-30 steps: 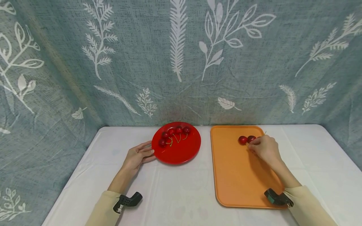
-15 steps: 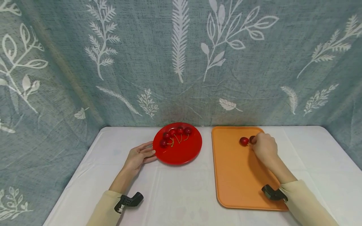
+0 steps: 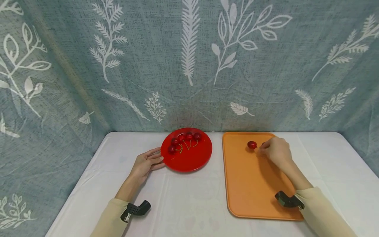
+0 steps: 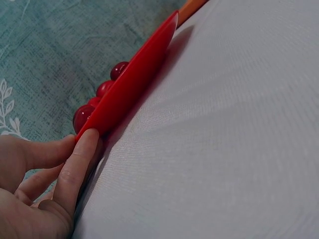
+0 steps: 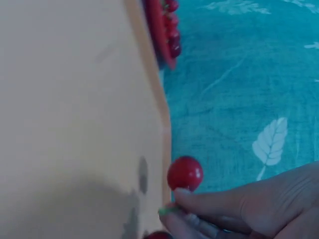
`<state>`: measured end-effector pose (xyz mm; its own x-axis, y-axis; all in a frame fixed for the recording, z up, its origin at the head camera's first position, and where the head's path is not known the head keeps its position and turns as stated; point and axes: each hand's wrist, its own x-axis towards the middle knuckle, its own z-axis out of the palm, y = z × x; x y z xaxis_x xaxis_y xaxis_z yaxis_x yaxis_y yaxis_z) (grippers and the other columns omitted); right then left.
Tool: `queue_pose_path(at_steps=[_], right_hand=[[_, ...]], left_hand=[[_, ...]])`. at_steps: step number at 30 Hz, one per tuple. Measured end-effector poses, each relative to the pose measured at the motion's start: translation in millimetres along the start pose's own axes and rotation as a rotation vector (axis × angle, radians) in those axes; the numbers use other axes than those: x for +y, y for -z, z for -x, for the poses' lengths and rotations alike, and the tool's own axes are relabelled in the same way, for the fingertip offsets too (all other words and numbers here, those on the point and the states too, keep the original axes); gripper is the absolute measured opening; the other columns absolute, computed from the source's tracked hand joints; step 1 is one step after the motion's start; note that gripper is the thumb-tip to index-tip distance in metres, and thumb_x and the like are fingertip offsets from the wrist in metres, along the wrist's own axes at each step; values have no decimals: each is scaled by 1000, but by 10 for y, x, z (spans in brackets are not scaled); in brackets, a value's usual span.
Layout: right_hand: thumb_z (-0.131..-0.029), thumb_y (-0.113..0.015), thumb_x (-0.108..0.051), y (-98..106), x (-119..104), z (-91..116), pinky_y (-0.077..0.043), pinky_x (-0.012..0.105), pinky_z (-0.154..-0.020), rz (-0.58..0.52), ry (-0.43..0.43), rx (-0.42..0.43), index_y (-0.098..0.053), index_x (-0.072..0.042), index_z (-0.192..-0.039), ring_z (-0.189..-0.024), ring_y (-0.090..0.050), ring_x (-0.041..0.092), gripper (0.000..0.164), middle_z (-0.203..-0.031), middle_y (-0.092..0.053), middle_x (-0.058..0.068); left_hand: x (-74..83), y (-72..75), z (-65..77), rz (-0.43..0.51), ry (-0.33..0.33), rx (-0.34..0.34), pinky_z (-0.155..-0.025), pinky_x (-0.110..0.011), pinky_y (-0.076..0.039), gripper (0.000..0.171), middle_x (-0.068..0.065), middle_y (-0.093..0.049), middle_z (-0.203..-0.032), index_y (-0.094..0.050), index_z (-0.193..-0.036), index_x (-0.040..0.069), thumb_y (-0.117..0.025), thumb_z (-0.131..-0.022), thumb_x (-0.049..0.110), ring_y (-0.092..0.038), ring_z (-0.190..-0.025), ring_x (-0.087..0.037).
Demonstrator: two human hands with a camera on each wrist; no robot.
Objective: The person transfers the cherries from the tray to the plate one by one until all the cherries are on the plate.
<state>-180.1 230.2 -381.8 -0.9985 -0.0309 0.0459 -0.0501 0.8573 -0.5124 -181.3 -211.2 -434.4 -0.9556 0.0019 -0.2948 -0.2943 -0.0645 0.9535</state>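
Note:
My left hand (image 3: 145, 166) pinches the left rim of a red plate (image 3: 189, 161), thumb on the upper side and fingers underneath, as the left wrist view shows. Several dark red cherries (image 3: 175, 142) with green stems lie along the plate's far left side. Over the orange tray (image 3: 248, 187), my right hand (image 3: 277, 151) pinches a cherry (image 3: 252, 144) by its stem; the fruit sticks out beyond the fingertips, its shadow apart from it on the tray. Another cherry (image 5: 158, 235) is close below the fingers, mostly hidden. A green stem end (image 5: 168, 210) shows between the fingers.
A white cloth (image 3: 189, 204) covers the table beneath plate and tray. Behind it hangs a blue-green curtain (image 3: 165, 65) with white leaf prints, close to the far edges of both. Black wrist devices (image 3: 135, 210) sit at both sleeves.
One cherry has risen off the tray and shifted slightly left and away, held by my right hand. Earlier, two cherries lay side by side there. My left hand has stayed at the plate.

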Motion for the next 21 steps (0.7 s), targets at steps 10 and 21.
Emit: queue_pose_path(at_steps=[10,21], right_hand=[[-88,-71,-2,-111,-135,-66,-62,34,-69,-510,-86,-178,-70,15,-103,-77,-73,24,23,-94,-71,24],[-91,-67,-2,-306,-414,-153,-61,36,-75,-639,-68,-237,-67,16,-109,-81,-72,21,25,-104,-69,26]], left_hand=[[-2,7,-7,2,5,-3,-79,-30,-59,53,-21,-59,-128,-42,-145,-3,-59,-95,-1,-72,-90,-16],[-5,17,-2,6,4,-17,-79,-31,-59,54,-20,-60,-126,-40,-146,-4,-58,-95,-3,-72,-88,-15]])
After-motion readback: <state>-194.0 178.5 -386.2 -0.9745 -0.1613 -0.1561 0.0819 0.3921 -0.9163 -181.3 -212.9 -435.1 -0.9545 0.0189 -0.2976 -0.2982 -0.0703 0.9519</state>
